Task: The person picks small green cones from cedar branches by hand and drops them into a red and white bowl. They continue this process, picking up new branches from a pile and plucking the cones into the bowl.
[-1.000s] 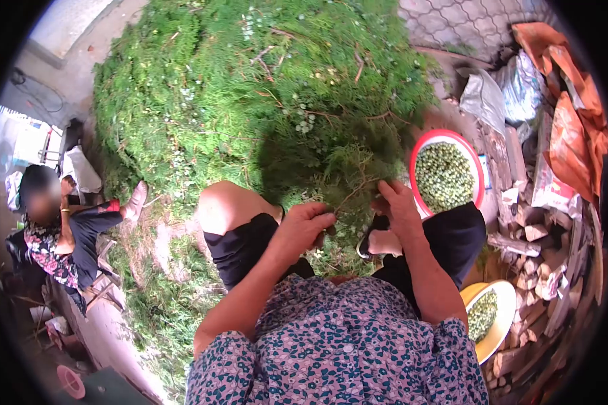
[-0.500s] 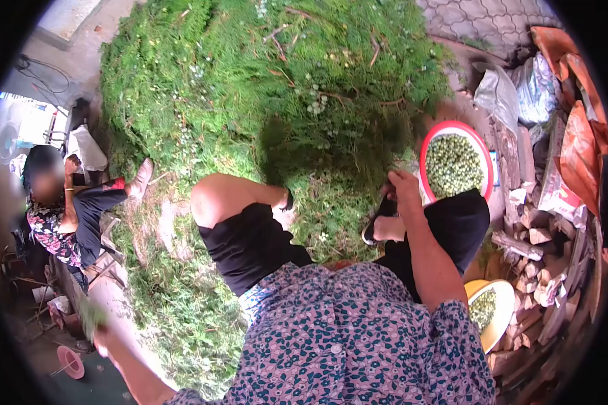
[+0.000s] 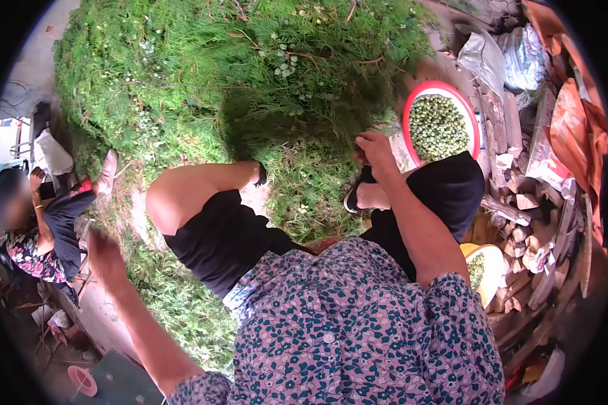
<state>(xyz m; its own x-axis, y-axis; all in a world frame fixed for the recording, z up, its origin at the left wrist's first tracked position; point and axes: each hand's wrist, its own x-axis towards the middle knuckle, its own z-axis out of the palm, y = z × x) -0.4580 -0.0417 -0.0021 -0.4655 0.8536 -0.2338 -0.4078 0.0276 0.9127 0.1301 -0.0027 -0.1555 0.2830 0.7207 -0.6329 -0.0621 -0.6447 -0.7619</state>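
My right hand point(image 3: 378, 154) is above the edge of the green branches point(image 3: 182, 81), left of a red-rimmed basin point(image 3: 476, 138) of round green cones point(image 3: 439, 125). Its fingers are curled together, and whatever they hold is too small to name. My left hand point(image 3: 106, 255) is out to the left, over the pale ground beside the scattered sprigs point(image 3: 182, 297). Motion smears its fingers, and nothing can be made out in it. Both my knees are bent, with greenery on the ground between them.
A yellow bowl point(image 3: 494, 270) with more cones lies by my right hip. Split firewood point(image 3: 530, 253), plastic sacks point(image 3: 483, 57) and orange sheeting point(image 3: 574, 128) line the right side. Another person point(image 3: 37, 229) sits at the left. A pink round object point(image 3: 82, 381) is at lower left.
My left hand has moved up and inward, and the green sprig seen at it before no longer shows. My right hand has shifted slightly up and left. The whole view has shifted.
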